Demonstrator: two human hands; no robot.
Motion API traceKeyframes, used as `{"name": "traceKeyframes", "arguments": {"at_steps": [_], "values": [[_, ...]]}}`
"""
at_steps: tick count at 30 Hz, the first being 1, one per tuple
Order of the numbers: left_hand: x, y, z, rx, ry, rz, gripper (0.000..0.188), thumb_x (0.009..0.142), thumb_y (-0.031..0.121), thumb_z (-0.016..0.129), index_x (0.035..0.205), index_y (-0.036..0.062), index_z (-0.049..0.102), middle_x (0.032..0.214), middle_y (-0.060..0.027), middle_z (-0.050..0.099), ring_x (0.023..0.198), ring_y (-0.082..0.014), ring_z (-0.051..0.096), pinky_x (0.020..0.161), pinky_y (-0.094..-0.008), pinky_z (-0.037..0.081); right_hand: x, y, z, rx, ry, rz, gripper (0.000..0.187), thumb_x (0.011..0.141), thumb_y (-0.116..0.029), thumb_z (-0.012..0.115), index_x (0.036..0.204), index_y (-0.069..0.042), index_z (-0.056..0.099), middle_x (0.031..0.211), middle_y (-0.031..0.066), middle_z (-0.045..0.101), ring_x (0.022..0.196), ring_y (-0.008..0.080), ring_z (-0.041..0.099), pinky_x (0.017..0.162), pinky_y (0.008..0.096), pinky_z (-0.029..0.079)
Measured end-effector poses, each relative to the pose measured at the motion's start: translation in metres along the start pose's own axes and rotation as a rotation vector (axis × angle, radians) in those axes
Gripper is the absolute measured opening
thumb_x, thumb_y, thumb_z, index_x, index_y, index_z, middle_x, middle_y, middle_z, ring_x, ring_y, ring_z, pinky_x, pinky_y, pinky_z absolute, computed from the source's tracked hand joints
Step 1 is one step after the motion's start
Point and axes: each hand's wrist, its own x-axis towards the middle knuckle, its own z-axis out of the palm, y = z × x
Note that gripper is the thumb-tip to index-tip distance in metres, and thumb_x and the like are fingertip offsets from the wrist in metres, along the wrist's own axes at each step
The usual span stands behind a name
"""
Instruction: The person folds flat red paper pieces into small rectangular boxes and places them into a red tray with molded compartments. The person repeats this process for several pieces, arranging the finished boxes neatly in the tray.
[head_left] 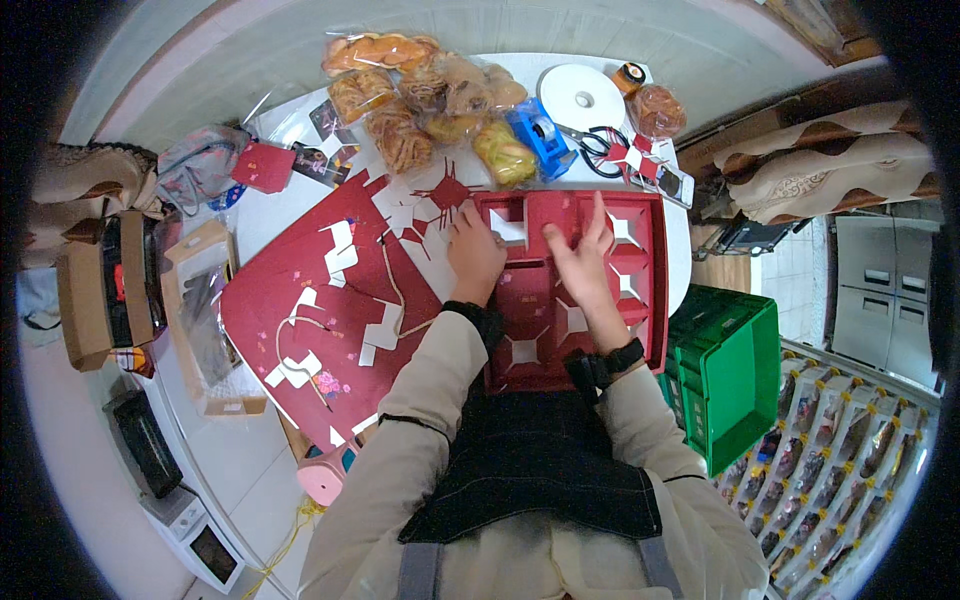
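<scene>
A shallow red gift box (655,290) lies on the table before me, with white-lined compartments and red paper inserts in it. My left hand (474,255) is at its upper left edge, fingers bent and closed over the rim. My right hand (582,265) reaches over the box with fingers stretched and apart. Its thumb touches a small red box-like insert (548,208) in the top row. Another red insert (525,285) sits lower, in the left column. Part of the box is hidden under my hands.
A large red sheet (350,390) with white cut-outs and cord lies left. Bagged breads (405,140), a blue tape dispenser (540,135), a white roll (580,100), scissors (598,143) and a phone (675,183) stand behind. A green crate (725,400) is at the right.
</scene>
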Motion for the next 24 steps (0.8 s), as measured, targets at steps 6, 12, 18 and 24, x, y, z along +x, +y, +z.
{"name": "traceKeyframes", "arguments": {"at_steps": [6, 12, 18, 24], "values": [[0.008, -0.014, -0.018, -0.264, 0.017, 0.822, 0.020, 0.080, 0.015, 0.060, 0.098, 0.0077, 0.065, 0.099, -0.0078, 0.064, 0.099, -0.0259, 0.058, 0.098, -0.0409, 0.036, 0.008, 0.020, -0.035, 0.380, 0.074, 0.052, 0.068, 0.099, -0.031, 0.046, 0.153, -0.010, 0.012, 0.152, 0.0189, 0.026, 0.134, 0.0288, 0.034, 0.111, 0.0369, 0.027], [-0.019, -0.026, -0.005, -0.146, -0.203, 0.818, 0.023, 0.084, 0.027, 0.057, 0.088, 0.0074, 0.068, 0.082, -0.0104, 0.067, 0.083, -0.0259, 0.063, 0.092, -0.0417, 0.038, -0.007, 0.005, -0.041, 0.404, 0.135, 0.073, 0.064, 0.098, -0.022, 0.050, 0.150, -0.009, 0.014, 0.124, 0.0187, 0.052, 0.100, 0.0217, 0.056, 0.084, 0.0327, 0.048], [-0.010, -0.009, -0.010, -0.057, -0.355, 0.697, 0.022, 0.087, 0.025, 0.056, 0.092, 0.0068, 0.067, 0.091, -0.0119, 0.068, 0.085, -0.0284, 0.065, 0.095, -0.0428, 0.038, -0.010, 0.029, -0.037, 0.397, 0.199, -0.065, 0.070, 0.095, -0.020, 0.058, 0.147, -0.004, 0.015, 0.123, 0.0205, 0.054, 0.103, 0.0223, 0.058, 0.087, 0.0331, 0.049], [0.028, 0.027, -0.008, -0.071, -0.149, 0.910, 0.029, 0.079, 0.012, 0.063, 0.108, 0.0120, 0.062, 0.113, -0.0057, 0.058, 0.112, -0.0248, 0.052, 0.096, -0.0415, 0.039, -0.015, 0.042, -0.051, 0.377, 0.242, -0.053, 0.075, 0.094, -0.025, 0.062, 0.146, -0.001, 0.015, 0.135, 0.0248, 0.044, 0.120, 0.0279, 0.050, 0.102, 0.0383, 0.041]]}}
